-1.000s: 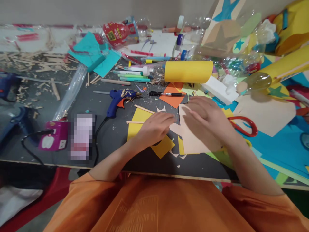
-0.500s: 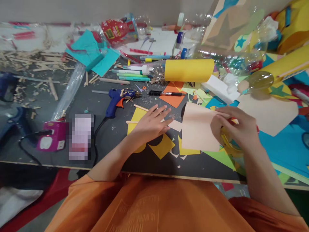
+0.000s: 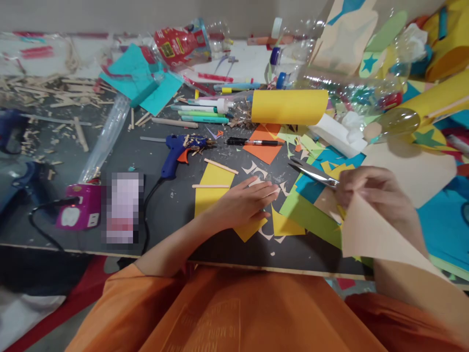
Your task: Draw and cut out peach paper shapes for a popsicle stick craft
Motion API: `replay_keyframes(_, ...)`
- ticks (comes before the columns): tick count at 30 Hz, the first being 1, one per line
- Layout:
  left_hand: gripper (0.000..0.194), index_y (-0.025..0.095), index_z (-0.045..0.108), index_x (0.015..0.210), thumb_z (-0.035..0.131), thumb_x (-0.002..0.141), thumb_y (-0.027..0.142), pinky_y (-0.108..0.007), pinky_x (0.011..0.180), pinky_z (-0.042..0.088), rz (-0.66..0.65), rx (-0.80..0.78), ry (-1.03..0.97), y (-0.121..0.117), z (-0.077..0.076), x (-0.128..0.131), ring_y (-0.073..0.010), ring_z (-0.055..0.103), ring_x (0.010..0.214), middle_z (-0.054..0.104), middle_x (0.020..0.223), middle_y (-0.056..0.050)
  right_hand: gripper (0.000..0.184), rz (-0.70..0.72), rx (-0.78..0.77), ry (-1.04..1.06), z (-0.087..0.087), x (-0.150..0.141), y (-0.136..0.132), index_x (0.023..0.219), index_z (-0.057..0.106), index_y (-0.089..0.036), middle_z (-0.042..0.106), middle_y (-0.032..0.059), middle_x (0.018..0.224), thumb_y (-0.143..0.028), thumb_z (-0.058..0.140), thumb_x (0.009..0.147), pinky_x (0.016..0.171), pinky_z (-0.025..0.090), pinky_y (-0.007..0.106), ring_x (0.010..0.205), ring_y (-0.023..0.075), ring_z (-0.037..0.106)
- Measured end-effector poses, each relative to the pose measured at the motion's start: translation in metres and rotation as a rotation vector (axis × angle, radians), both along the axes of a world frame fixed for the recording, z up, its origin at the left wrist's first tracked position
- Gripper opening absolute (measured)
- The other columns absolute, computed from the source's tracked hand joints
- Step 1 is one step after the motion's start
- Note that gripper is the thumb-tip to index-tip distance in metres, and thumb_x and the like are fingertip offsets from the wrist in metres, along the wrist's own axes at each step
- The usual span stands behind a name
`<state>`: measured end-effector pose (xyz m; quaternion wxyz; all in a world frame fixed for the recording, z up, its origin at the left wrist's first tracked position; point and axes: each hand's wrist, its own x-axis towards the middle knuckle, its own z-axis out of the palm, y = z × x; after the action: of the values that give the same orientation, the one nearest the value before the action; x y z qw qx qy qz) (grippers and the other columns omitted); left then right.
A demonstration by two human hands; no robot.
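Note:
My right hand [image 3: 381, 200] pinches a sheet of beige paper [image 3: 370, 230], which bends down and toward me over my forearm. A pair of scissors [image 3: 317, 175] points left from just beside that hand, blades slightly apart. Its handles are hidden behind the fingers, so I cannot tell if they are touched. My left hand [image 3: 249, 200] lies flat on the table with its fingers stretched out, over small beige paper scraps [image 3: 259, 171] and beside yellow paper pieces [image 3: 287, 222]. Two thin wooden sticks [image 3: 210, 186] rest on a yellow sheet [image 3: 207, 200] left of it.
A blue glue gun [image 3: 179, 149] with a cord lies left of centre, near a black pen [image 3: 256, 142]. A bottle wrapped in yellow paper [image 3: 289, 106] lies behind. Further left are a purple power adapter [image 3: 78, 208] and a blurred phone [image 3: 123, 208]. Blue paper [image 3: 443, 220] covers the right.
My right hand has lifted the beige paper and swung it right and toward me, uncovering the scissors blades and green paper. My left hand has slid slightly right and down.

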<state>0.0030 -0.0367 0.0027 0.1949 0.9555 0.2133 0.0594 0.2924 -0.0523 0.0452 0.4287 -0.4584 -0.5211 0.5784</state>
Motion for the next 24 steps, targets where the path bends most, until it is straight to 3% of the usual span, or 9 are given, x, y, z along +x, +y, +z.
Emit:
replay_keyframes(3,0.035,0.017,0.055,0.13,0.037,0.101,0.024,-0.039,0.113,0.038,0.165,-0.171,-0.209,0.003,0.0,-0.003,-0.0194,0.052,0.132,0.059,0.139,-0.01,0.009,0.09,-0.098,-0.177,-0.005,-0.019,0.004,0.074,0.075,-0.027,0.068,0.0006,0.067,-0.036,0.076,0.074,0.045,0.041,0.027,0.053,0.0139,0.058)
replay_keyframes(5,0.034,0.019,0.06,0.123,0.035,0.1,0.025,-0.038,0.106,0.045,0.379,-0.325,-0.366,0.007,0.001,-0.004,-0.0195,0.058,0.124,0.065,0.13,-0.009,0.005,0.095,-0.033,-0.27,-0.011,-0.032,0.007,0.075,0.074,-0.026,0.071,0.0011,0.072,-0.03,0.072,0.075,0.051,0.043,0.027,0.059,0.0148,0.061)
replay_keyframes(8,0.035,0.017,0.064,0.114,0.039,0.098,0.036,-0.034,0.091,0.053,0.66,-0.636,-0.584,0.014,0.002,-0.006,-0.0194,0.068,0.103,0.072,0.114,-0.01,0.008,-0.026,0.101,-0.422,-0.023,-0.053,0.01,0.08,0.073,-0.024,0.073,0.0016,0.079,-0.024,0.065,0.077,0.063,0.048,0.03,0.07,0.0179,0.065)
replay_keyframes(12,0.053,0.013,0.063,0.11,0.05,0.087,0.059,-0.031,0.08,0.055,0.699,-0.966,-0.732,0.019,0.0,-0.006,-0.0206,0.07,0.092,0.073,0.102,-0.013,0.012,-0.185,0.24,-0.541,-0.037,-0.078,0.006,0.079,0.07,-0.022,0.073,0.0031,0.079,-0.02,0.059,0.078,0.065,0.049,0.033,0.072,0.0207,0.066)
replay_keyframes(16,0.051,0.015,0.065,0.108,0.07,0.073,0.052,-0.03,0.082,0.054,0.698,-1.002,-0.691,0.018,0.003,-0.006,-0.0215,0.068,0.097,0.072,0.106,-0.013,0.012,-0.237,0.325,-0.559,-0.042,-0.094,0.002,0.082,0.068,-0.023,0.074,0.0033,0.083,-0.021,0.057,0.082,0.069,0.051,0.035,0.077,0.0209,0.067)
replay_keyframes(19,0.043,0.016,0.066,0.105,0.073,0.07,0.041,-0.029,0.082,0.055,0.74,-0.977,-0.619,0.018,0.007,-0.006,-0.0212,0.068,0.098,0.072,0.108,-0.011,0.01,-0.234,0.327,-0.518,-0.043,-0.099,0.0,0.084,0.066,-0.024,0.073,0.0027,0.084,-0.023,0.057,0.084,0.072,0.052,0.035,0.079,0.0203,0.067)
replay_keyframes(24,0.029,0.017,0.07,0.098,0.068,0.073,0.03,-0.03,0.086,0.054,0.755,-0.885,-0.554,0.023,0.01,-0.008,-0.0208,0.069,0.096,0.075,0.103,-0.008,0.017,-0.254,0.118,-0.314,-0.048,-0.096,0.002,0.094,0.064,-0.025,0.066,0.0001,0.08,-0.027,0.065,0.077,0.06,0.048,0.03,0.067,0.016,0.059)
